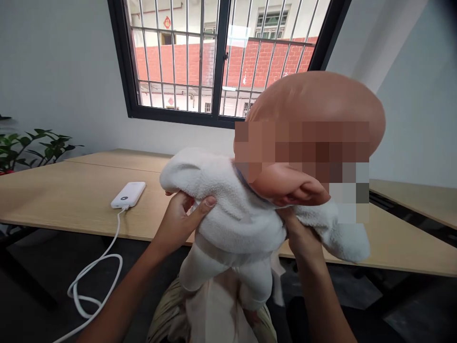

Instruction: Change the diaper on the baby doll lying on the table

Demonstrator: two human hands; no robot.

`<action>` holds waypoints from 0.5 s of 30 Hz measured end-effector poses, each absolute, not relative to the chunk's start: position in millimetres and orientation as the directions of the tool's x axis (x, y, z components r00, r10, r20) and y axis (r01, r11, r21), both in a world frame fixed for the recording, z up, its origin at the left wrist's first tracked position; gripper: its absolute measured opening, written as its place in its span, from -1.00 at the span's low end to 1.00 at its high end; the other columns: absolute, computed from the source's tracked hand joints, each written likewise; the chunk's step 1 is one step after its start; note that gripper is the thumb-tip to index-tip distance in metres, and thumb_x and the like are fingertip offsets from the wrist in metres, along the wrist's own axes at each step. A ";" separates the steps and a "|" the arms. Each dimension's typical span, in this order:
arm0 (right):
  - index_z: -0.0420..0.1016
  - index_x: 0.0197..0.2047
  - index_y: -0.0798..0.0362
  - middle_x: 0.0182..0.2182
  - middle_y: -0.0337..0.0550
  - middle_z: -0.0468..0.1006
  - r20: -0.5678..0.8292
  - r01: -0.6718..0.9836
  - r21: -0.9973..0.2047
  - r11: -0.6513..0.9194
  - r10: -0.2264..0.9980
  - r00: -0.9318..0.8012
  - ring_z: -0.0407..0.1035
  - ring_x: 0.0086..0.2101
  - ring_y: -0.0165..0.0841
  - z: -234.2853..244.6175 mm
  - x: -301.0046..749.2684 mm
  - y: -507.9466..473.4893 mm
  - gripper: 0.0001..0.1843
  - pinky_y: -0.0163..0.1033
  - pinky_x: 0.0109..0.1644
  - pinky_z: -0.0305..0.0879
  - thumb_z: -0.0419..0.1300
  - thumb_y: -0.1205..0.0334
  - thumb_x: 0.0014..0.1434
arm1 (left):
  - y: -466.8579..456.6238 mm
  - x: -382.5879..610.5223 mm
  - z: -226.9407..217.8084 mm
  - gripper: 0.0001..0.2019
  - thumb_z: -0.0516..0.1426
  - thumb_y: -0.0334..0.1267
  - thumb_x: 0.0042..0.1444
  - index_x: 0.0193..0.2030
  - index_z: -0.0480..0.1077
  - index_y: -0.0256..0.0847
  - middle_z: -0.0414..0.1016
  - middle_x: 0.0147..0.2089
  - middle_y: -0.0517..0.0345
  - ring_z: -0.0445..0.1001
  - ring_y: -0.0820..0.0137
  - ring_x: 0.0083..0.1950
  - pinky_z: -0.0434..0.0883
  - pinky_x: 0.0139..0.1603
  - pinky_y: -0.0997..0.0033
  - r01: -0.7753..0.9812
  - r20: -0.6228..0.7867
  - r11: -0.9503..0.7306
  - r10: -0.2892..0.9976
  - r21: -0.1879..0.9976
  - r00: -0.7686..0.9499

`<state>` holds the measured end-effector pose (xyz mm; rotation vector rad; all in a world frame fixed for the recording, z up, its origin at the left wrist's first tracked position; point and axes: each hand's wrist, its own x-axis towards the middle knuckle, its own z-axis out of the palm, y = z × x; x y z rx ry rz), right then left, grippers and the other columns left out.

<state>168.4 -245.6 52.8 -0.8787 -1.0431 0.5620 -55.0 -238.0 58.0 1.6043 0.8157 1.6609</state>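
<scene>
A baby doll (243, 238) in a white fleecy top and white trousers is upright above my lap. Its large bare head (314, 95) leans to the right, partly covered by a pixelated patch. My left hand (185, 214) grips the doll's side under its sleeve, thumb lying across the fleece. Under the other sleeve (342, 233), my right hand (302, 233) is wrapped round the opposite side, most of its fingers hidden by the body. The doll's legs hang down over my thighs.
A wooden table (82, 190) stretches in front of me. On its left part lies a white power bank (129, 195), its white cable (116, 238) looping down past the front edge. Leafy plants (32, 147) stand at far left. A barred window (221, 57) is behind.
</scene>
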 end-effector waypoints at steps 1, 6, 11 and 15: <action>0.59 -0.08 -0.04 -0.01 -0.19 0.57 0.512 -0.006 -0.827 0.563 0.756 0.408 0.23 0.22 -0.15 53.7 167.6 -245.2 -0.48 -0.03 0.37 0.05 0.45 0.01 -0.15 | -238.2 -54.7 57.9 -0.40 0.26 0.19 -0.01 -0.06 0.43 -0.33 0.57 -0.09 -0.11 0.52 0.08 0.04 0.51 -0.03 0.21 -0.046 0.577 -0.577 0.817 0.815 -0.013; 0.55 0.03 -0.11 0.02 -0.25 0.56 0.588 0.019 -0.775 0.631 0.711 0.386 0.19 0.25 -0.22 66.8 157.9 -242.3 -0.44 -0.05 0.42 -0.06 0.42 0.00 -0.08 | -236.9 -56.3 67.1 -0.41 0.24 0.22 -0.01 -0.13 0.42 -0.33 0.56 -0.18 -0.05 0.52 0.11 -0.02 0.51 -0.12 0.28 0.001 0.607 -0.609 0.791 0.793 -0.079; 0.54 0.04 -0.05 0.03 -0.27 0.56 0.654 -0.018 -0.718 0.696 0.683 0.327 0.27 0.20 -0.32 106.3 144.7 -214.6 -0.51 -0.19 0.34 0.11 0.36 0.03 0.02 | -202.3 -55.7 97.3 -0.49 0.22 0.18 0.06 -0.21 0.41 -0.33 0.46 -0.36 0.10 0.50 0.26 -0.16 0.48 -0.18 0.37 0.042 0.681 -0.682 0.722 0.730 -0.126; 0.48 0.11 0.11 0.04 -0.19 0.55 0.621 -0.035 -0.752 0.659 0.725 0.297 0.30 0.17 -0.34 119.0 139.8 -178.3 -0.42 -0.29 0.27 0.14 0.29 0.00 0.07 | -152.2 -46.8 108.0 -0.53 0.18 0.17 0.11 -0.24 0.40 -0.31 0.40 -0.39 0.15 0.45 0.34 -0.25 0.44 -0.20 0.40 0.024 0.716 -0.719 0.687 0.694 -0.121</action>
